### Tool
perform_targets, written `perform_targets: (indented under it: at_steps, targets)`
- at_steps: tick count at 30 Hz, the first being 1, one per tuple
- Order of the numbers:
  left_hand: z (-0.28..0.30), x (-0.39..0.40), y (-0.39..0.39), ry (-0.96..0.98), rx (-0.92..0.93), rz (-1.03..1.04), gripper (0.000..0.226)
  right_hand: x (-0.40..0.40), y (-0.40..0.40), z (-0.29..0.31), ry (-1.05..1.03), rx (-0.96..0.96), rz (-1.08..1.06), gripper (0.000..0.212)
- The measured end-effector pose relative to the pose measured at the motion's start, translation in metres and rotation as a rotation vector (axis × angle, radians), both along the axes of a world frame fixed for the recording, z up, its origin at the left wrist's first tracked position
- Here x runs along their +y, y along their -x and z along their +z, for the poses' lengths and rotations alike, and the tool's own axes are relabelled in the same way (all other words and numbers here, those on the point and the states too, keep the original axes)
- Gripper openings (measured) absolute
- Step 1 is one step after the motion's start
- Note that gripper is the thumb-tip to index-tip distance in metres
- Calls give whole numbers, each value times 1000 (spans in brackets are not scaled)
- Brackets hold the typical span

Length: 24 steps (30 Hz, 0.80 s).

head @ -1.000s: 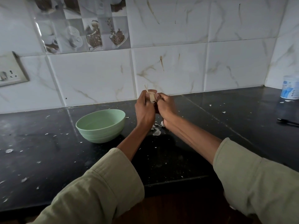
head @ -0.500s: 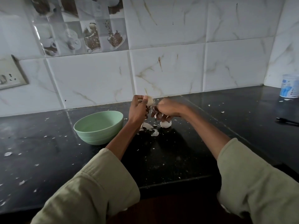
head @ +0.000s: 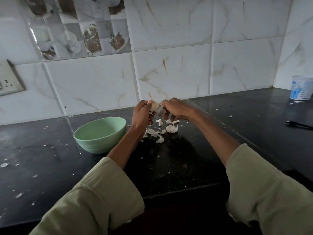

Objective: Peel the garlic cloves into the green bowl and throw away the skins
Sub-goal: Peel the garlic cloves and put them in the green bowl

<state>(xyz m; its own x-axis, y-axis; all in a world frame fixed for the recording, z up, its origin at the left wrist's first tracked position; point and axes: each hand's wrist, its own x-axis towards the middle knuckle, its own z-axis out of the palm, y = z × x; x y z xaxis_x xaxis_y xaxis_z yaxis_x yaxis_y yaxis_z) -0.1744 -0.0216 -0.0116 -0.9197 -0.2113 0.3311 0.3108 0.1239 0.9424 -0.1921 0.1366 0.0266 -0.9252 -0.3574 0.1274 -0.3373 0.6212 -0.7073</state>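
- The left hand is raised above the desk, its fingers curled round a garlic bulb whose dry stalk points upward.
- The right hand meets it from the right, palm down, fingertips pinching a strip of skin at the bulb's side; its other fingers hang curled below.
- Both forearms reach forward from rolled, pale green sleeves.
- One green bowl stands on the desk just left of the left wrist, apart from it; nothing can be made out inside.
- A small heap of white garlic skins lies on the desk directly beneath the hands, right of the bowl; the pieces are too jumbled to count.
- The desk is black, polished stone, speckled with tiny white flakes.
- Behind it rises a white marbled tile wall, with one switch plate at far left.
- At far right stand one white tub and one black pen.
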Motion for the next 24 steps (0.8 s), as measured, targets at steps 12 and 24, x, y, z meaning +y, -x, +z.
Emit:
perform_targets:
  at_steps: [12, 24]
  targets:
    - [-5, 10, 0, 180, 44, 5, 32, -10, 11, -14, 253, 503, -6, 17]
    - [0, 25, -10, 8, 6, -33, 29, -25, 5, -20, 283, 728, -134, 23]
